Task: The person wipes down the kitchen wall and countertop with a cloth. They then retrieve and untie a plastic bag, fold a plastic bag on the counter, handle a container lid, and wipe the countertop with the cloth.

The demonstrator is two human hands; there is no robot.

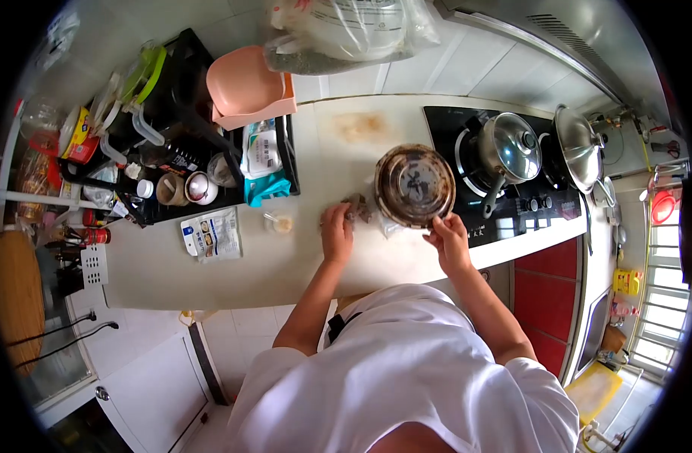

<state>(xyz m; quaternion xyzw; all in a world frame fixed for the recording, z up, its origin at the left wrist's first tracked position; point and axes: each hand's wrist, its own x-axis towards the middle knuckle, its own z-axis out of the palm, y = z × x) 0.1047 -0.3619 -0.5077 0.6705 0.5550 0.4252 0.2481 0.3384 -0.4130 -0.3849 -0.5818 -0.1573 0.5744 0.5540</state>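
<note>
My right hand (449, 240) grips the rim of a round, brown-stained metal pan (415, 186), which is held above the counter. My left hand (336, 232) is closed around the edge of a crumpled dark brown item (357, 209), perhaps a cloth or scrubber, on the counter. Something clear, like plastic, shows partly from under the pan. To the left of my left hand stands a small clear cup (279, 222) with pale contents. A white and blue pouch (212, 235) lies further left.
On the right, a black gas stove (478, 226) carries a lidded pan (510, 148) and a lidded wok (578, 149). A black rack (187, 215) with jars and a pink container (244, 87) fills the left. A plastic bag (346, 34) hangs at the top.
</note>
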